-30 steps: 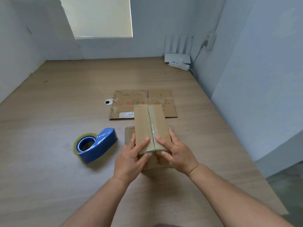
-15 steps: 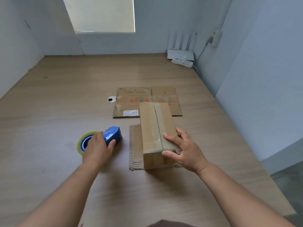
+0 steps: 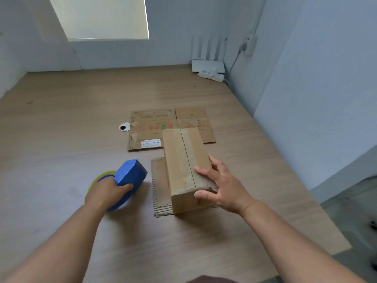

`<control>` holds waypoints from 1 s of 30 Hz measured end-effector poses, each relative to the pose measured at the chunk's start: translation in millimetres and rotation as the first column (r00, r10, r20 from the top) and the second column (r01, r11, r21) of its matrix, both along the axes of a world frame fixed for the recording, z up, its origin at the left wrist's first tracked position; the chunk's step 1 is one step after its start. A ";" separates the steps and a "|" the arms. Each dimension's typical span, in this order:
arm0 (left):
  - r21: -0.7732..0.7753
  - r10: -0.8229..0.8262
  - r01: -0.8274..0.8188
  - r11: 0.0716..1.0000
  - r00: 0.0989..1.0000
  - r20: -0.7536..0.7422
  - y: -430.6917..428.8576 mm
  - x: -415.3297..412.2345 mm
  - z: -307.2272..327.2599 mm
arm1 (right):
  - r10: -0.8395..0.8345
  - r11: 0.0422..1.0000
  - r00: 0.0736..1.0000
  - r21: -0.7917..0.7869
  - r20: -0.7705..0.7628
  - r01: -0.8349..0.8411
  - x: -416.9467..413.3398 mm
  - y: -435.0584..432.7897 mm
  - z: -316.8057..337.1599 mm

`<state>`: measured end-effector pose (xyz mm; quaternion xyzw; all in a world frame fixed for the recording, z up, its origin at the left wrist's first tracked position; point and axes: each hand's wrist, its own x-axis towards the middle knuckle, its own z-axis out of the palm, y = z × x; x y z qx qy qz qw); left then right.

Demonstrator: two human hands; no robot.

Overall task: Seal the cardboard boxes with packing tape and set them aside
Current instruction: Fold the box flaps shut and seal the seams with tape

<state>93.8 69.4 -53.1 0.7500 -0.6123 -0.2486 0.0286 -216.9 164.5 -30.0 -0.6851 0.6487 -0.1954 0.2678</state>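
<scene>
A closed brown cardboard box stands on the wooden table, its top flaps meeting along a centre seam with clear tape on it. My right hand holds its near right corner, fingers on top and thumb on the front face. Under the box lies a flat corrugated cardboard piece. To the left, my left hand grips the blue tape dispenser, whose yellowish tape roll shows behind my fingers. The dispenser is tilted, its front end raised off the table.
A flattened printed cardboard box lies behind the box. A round cable hole is left of it. A white router and power strip sit at the far right corner. The table edge drops off on the right.
My left hand left the box, reached left to the tape dispenser, closed round it and tilted it up. My right hand stayed on the box's right side.
</scene>
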 end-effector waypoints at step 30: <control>-0.042 -0.306 0.333 0.942 0.802 -0.513 68.5 -32.4 146.9 | -0.077 0.975 0.785 -0.119 0.615 0.189 54.0 0.4 75.8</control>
